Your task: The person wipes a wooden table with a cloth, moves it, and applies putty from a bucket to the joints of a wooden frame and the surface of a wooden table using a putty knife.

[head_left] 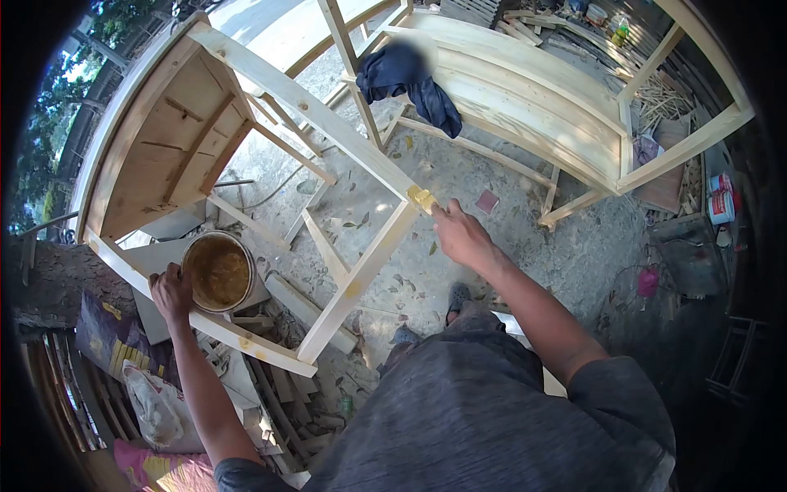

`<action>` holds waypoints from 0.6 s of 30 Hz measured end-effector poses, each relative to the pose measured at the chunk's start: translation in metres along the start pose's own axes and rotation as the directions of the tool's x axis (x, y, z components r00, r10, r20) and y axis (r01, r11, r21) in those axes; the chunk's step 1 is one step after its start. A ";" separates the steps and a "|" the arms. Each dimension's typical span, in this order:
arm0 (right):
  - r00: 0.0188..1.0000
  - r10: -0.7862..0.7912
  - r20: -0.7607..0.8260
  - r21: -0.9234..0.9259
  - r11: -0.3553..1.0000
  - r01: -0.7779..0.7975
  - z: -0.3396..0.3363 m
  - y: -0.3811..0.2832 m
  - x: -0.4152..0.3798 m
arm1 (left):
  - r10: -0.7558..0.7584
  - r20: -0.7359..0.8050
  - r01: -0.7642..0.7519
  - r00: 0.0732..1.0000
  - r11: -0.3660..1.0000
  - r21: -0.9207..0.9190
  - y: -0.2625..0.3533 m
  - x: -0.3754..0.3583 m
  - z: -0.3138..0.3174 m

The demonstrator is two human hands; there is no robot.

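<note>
In the head view, a pale wooden frame (307,111) is seen spanning the left and centre; beside its lower rail (254,344) a bucket (252,271) of brownish-yellow liquid (220,271) is gripped at the rim by the curled left hand (170,293); by the closed right hand (463,234) a small yellow brush-like piece (423,198) is held against the frame's right corner (405,211).

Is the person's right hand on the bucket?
No, the right hand holds a yellow tool at a corner of the wooden frame, well apart from the bucket.
</note>
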State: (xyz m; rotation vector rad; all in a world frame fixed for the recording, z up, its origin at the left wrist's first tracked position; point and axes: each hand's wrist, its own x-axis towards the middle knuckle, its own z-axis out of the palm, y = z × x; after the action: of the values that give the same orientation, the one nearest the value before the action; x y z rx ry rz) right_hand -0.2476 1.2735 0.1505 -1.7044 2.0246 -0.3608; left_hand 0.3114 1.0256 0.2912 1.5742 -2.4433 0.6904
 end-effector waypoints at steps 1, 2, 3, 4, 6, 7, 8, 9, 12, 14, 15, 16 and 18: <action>0.997 -0.045 -0.070 0.031 0.998 0.047 -0.004 -0.002 0.010 | 0.002 0.010 -0.002 1.000 1.000 0.001 0.001 0.001 0.001; 0.986 -0.092 -0.141 0.056 0.993 0.101 -0.008 -0.002 0.017 | -0.001 0.018 0.001 1.000 1.000 0.002 0.002 0.000 0.001; 0.994 -0.083 -0.070 0.009 0.996 0.084 -0.006 0.004 0.018 | -0.005 0.024 0.004 1.000 1.000 0.006 0.002 0.000 0.000; 0.997 -0.072 0.000 -0.038 0.997 0.072 0.003 0.012 0.017 | 0.004 0.026 -0.005 1.000 1.000 0.010 0.003 0.000 -0.001; 0.995 -0.071 0.063 -0.091 0.993 0.077 -0.013 0.014 0.020 | 0.011 0.021 -0.012 1.000 1.000 0.019 0.005 -0.002 -0.001; 0.995 -0.084 0.059 -0.091 0.992 0.089 -0.022 0.017 0.021 | -0.007 0.022 0.006 1.000 1.000 0.024 0.007 -0.004 -0.001; 0.994 -0.091 0.057 -0.086 0.992 0.096 -0.030 0.017 0.020 | -0.018 0.028 0.017 0.999 0.999 0.030 0.009 -0.005 -0.003; 0.994 -0.094 0.050 -0.097 0.990 0.098 -0.028 0.022 0.021 | -0.028 0.033 0.027 0.999 0.999 0.035 0.011 -0.006 -0.003; 0.988 -0.110 0.105 -0.161 0.979 0.126 -0.023 0.027 0.029 | -0.032 -0.013 0.032 0.999 0.999 0.012 0.020 -0.011 -0.005; 0.963 -0.069 0.262 -0.236 0.963 0.133 -0.029 0.031 0.024 | -0.040 -0.048 0.042 0.998 0.999 0.030 0.028 -0.013 -0.008; 0.978 -0.092 0.188 -0.216 0.967 0.133 -0.034 0.026 0.026 | -0.046 -0.053 0.048 0.998 0.998 0.033 0.031 -0.014 -0.009; 0.988 -0.107 0.115 -0.197 0.972 0.129 -0.039 0.022 0.025 | -0.049 -0.045 0.051 0.998 0.998 0.029 0.032 -0.016 -0.009; 0.985 -0.096 0.141 -0.217 0.968 0.125 -0.037 0.029 0.024 | -0.057 -0.027 0.057 0.998 0.998 0.014 0.035 -0.023 -0.010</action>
State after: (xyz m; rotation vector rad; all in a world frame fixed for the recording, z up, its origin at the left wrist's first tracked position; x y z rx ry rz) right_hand -0.2938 1.2518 0.1640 -1.9290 1.9407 -0.0534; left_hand 0.2886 1.0614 0.2814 1.6225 -2.3703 0.7162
